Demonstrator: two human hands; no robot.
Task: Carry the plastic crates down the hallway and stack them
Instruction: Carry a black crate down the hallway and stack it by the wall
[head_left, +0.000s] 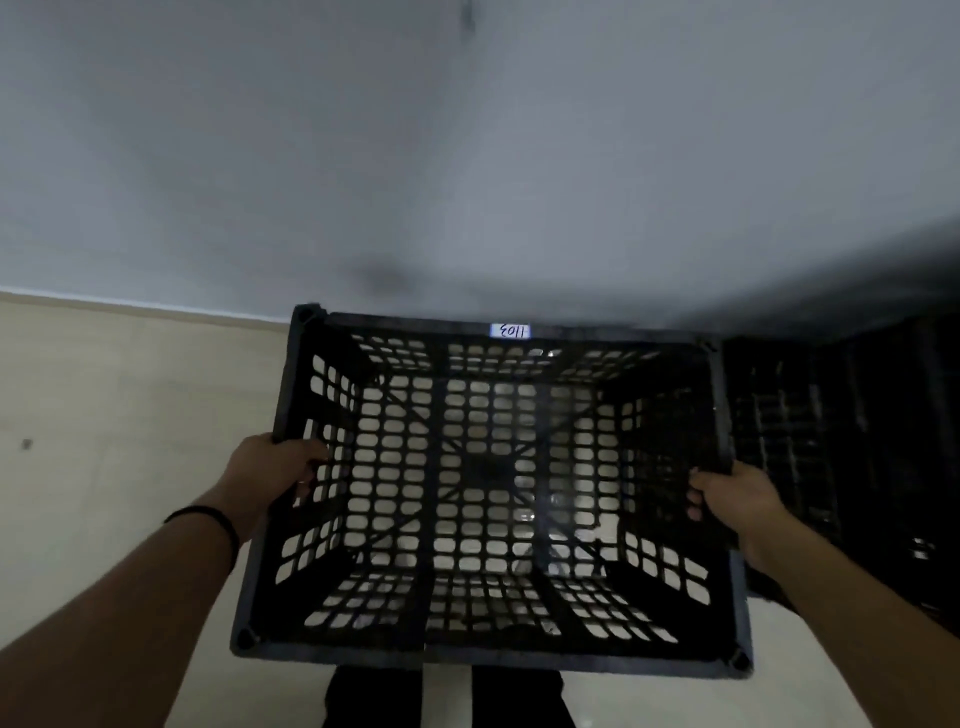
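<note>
A black plastic lattice crate (488, 657) fills the middle of the head view, seen from above with its open top toward me and pale floor showing through its perforated bottom. A small white label (510, 331) sits on its far rim. My left hand (283, 475) grips the left rim, a dark band on that wrist. My right hand (732, 499) grips the right rim. Both hands hold the crate above the floor, close to the wall.
A grey wall (467, 156) rises straight ahead, meeting the beige tiled floor (130, 415) at a pale skirting line. More black crates (841, 441) stand dark at the right, beside the held crate. My dark trouser legs (447, 699) show below the crate.
</note>
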